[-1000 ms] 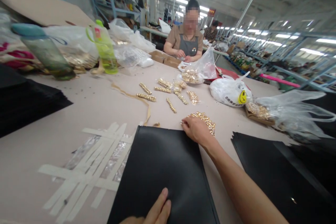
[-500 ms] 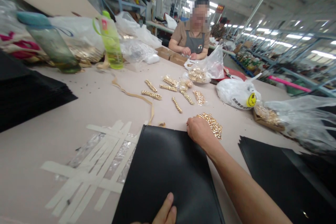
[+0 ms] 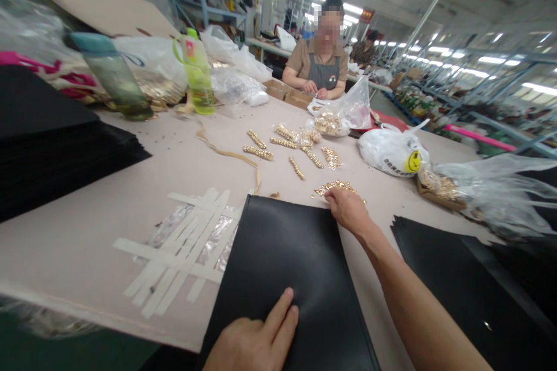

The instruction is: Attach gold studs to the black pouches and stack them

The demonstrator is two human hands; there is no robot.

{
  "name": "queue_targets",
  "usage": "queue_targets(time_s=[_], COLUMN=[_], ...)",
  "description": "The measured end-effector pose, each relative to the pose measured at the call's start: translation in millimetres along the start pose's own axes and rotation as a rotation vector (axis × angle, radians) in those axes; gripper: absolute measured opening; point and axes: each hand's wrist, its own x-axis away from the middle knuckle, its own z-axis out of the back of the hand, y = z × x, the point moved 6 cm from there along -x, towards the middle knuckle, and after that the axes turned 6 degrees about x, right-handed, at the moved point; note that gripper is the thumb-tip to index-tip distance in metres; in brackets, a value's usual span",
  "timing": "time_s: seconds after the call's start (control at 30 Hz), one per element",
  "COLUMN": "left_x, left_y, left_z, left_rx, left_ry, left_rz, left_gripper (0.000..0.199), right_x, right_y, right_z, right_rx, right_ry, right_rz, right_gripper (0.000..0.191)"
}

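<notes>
A stack of black leather-like sheets (image 3: 278, 243) lies in front of me, its far edge near the middle of the table. My left hand (image 3: 256, 336) rests on the top sheet with two fingers stretched out. Just beyond the sheet's far right corner, my right hand (image 3: 348, 208) reaches into a loose pile of small gold metal pieces (image 3: 337, 186). Its fingers are pinched together at the pile's near side; whatever is between them is too small to make out. Rows of stacked gold pieces (image 3: 258, 153) lie farther back.
More black sheets lie at the right (image 3: 456, 278) and a tall black stack (image 3: 52, 127) at the left. Pale tape strips (image 3: 183, 255) cover plastic on the tabletop. A green bottle (image 3: 200, 75) and a white bag (image 3: 387, 151) stand farther back. A person (image 3: 322, 64) sits opposite.
My right hand has moved from the sheet's far edge right to the gold pile. More of my left hand shows on the sheet. The view has shifted slightly.
</notes>
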Motion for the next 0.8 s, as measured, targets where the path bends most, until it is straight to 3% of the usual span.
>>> queue_targets(time_s=[0.17, 0.3, 0.4, 0.57, 0.8], left_x=[1.2, 1.3, 0.8, 2.0, 3.6], left_y=[0.2, -0.4, 0.0, 2.0, 4.1], left_z=[-5.8, -1.9, 6.4, 15.5, 18.9], left_rx=[0.178, 0.219, 0.225, 0.229, 0.211], left_ry=[-0.188, -0.171, -0.142, -0.084, -0.058], left_rz=[0.067, 0.068, 0.091, 0.094, 0.024], left_gripper=[0.082, 0.075, 0.064, 0.058, 0.054], right_x=[48.3, 98.6, 118.0, 102.3, 77.2], right_y=[-5.0, -32.9, -42.2, -30.6, -24.9], right_z=[6.9, -0.6, -6.2, -11.2, -6.0], right_rx=[-0.149, -0.074, -0.027, -0.157, -0.114], right_ry=[0.061, 0.065, 0.036, -0.14, -0.302], right_rz=[0.059, 0.17, 0.184, 0.113, 0.052], right_gripper=[0.022, 0.024, 0.028, 0.025, 0.013])
